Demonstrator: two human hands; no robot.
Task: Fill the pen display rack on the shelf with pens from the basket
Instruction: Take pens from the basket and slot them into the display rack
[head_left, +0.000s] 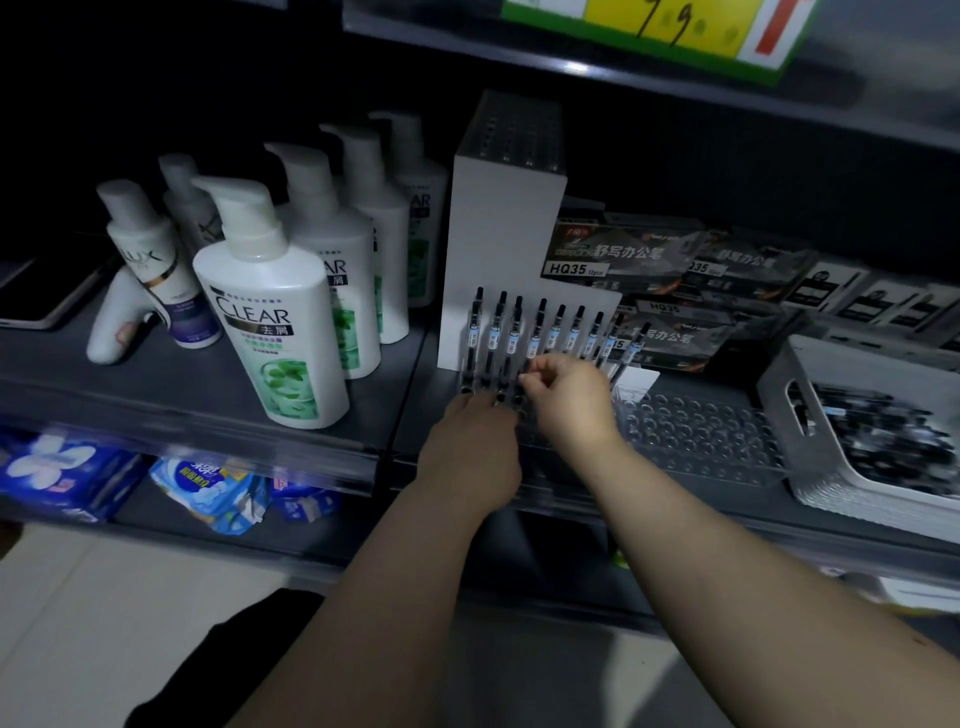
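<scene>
A clear pen display rack (696, 431) with rows of round holes lies on the middle shelf. Several black pens (556, 327) stand upright in its back rows against a white backboard (498, 244). My right hand (569, 400) pinches the lower end of one pen at the rack's left part. My left hand (475, 447) rests on the rack's front left corner, fingers curled toward the holes; what they hold is hidden. A grey-white basket (810, 457) full of black pens (883, 441) stands to the right of the rack.
White shampoo pump bottles (270, 306) crowd the shelf left of the rack. Dark pen boxes (623, 254) are stacked behind it. A yellow price sign (670, 26) hangs on the shelf above. Blue packets (208, 493) lie on the lower shelf.
</scene>
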